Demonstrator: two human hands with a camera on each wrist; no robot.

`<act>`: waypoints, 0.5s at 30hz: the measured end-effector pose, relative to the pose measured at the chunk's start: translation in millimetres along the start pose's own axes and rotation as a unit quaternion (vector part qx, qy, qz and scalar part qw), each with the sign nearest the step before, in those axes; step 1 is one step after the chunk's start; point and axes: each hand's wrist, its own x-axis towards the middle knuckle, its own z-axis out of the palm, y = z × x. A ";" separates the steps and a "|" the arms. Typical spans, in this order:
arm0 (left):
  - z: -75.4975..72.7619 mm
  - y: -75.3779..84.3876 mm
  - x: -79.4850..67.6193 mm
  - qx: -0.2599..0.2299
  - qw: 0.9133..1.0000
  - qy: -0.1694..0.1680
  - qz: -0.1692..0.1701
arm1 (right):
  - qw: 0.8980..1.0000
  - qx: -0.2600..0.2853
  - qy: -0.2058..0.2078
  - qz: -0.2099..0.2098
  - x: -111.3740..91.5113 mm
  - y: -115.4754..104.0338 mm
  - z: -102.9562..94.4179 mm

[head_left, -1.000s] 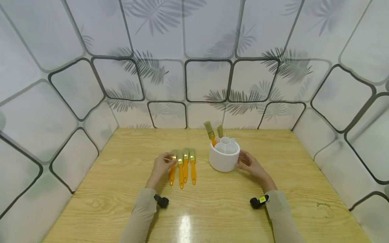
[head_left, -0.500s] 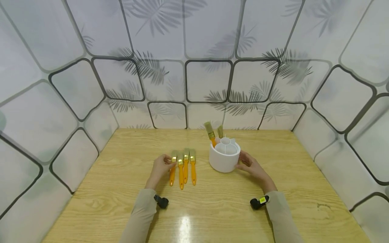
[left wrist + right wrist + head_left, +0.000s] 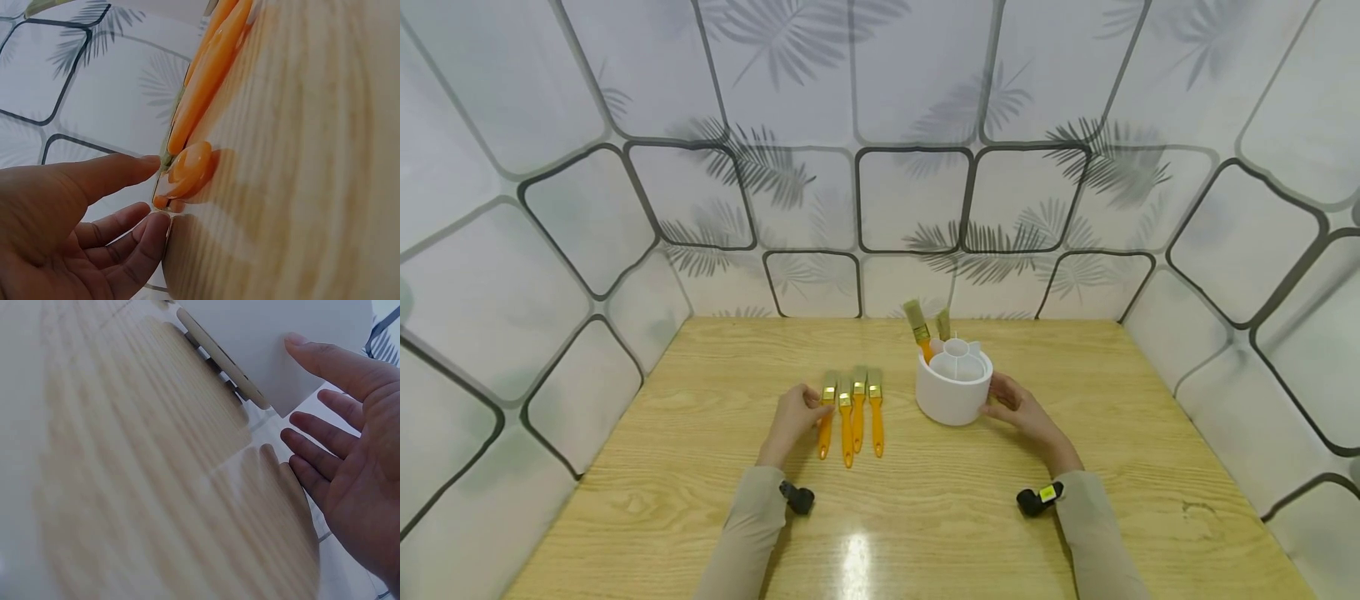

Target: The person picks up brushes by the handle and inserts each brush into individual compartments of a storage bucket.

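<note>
My left hand is beside the leftmost of several paintbrushes, its thumb tip over the orange handle. In the left wrist view a gap shows between thumb and fingers, with that paintbrush lying on the table just beyond the fingertips. The other paintbrushes lie side by side, bristles pointing away from me. My right hand is at the right side of a white round holder; in the right wrist view the thumb rests against its wall and the other fingers are extended. Two paintbrushes stand bristles-up in the holder.
A wood-grain table spreads under everything. Patterned white fabric walls enclose its back and both sides. Inside the holder is a divider with a round central tube. Small black cameras sit at both wrists.
My left hand's fingers have drawn slightly down and left, uncovering the metal band of the leftmost paintbrush. My right hand and the holder have stayed in place.
</note>
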 end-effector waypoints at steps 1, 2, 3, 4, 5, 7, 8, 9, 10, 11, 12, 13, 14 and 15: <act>-0.3 0.1 -0.3 0.001 1.000 -0.002 -0.001 | 1.000 -0.002 0.001 0.000 0.1 0.8 0.0; -0.6 0.4 -0.4 0.003 1.000 -0.003 -0.003 | 1.000 -0.004 0.002 -0.001 0.1 1.1 0.0; -0.9 0.9 -0.8 0.005 1.000 -0.004 -0.004 | 1.000 -0.006 0.002 -0.002 0.0 1.2 0.1; -1.1 1.3 -1.1 0.006 1.000 -0.007 -0.004 | 1.000 -0.007 0.003 -0.004 -0.2 1.5 0.4; -1.2 1.8 -1.4 0.009 1.000 -0.008 -0.004 | 1.000 -0.007 0.003 -0.006 -0.5 1.4 0.8; -1.5 2.9 -2.1 0.012 1.000 -0.010 -0.003 | 1.000 -0.005 0.003 -0.011 -0.9 0.8 1.4; -1.5 3.2 -2.3 0.015 1.000 -0.009 -0.003 | 1.000 -0.006 0.003 -0.012 -1.0 0.6 1.7; -1.4 3.4 -2.3 0.016 1.000 -0.009 -0.003 | 1.000 -0.007 0.003 -0.014 -1.2 0.1 2.0; -1.2 3.5 -2.3 0.018 1.000 -0.007 -0.004 | 1.000 -0.007 0.004 -0.014 -1.3 -0.5 2.2; -1.0 3.5 -2.3 0.019 1.000 -0.007 -0.003 | 1.000 -0.007 0.005 -0.015 -1.2 -0.9 2.4; -0.8 3.4 -2.3 0.020 1.000 -0.007 -0.004 | 1.000 -0.011 0.004 -0.017 -1.3 -1.3 2.5; -0.5 3.4 -2.1 0.021 1.000 -0.006 -0.004 | 1.000 -0.013 0.005 -0.017 -1.1 -1.4 2.5; -0.4 3.5 -2.0 0.022 1.000 -0.004 -0.005 | 1.000 -0.013 0.005 -0.017 -0.9 -1.7 2.5; -0.3 3.7 -2.0 0.023 1.000 -0.005 -0.006 | 1.000 -0.013 0.007 -0.016 -0.7 -1.9 2.5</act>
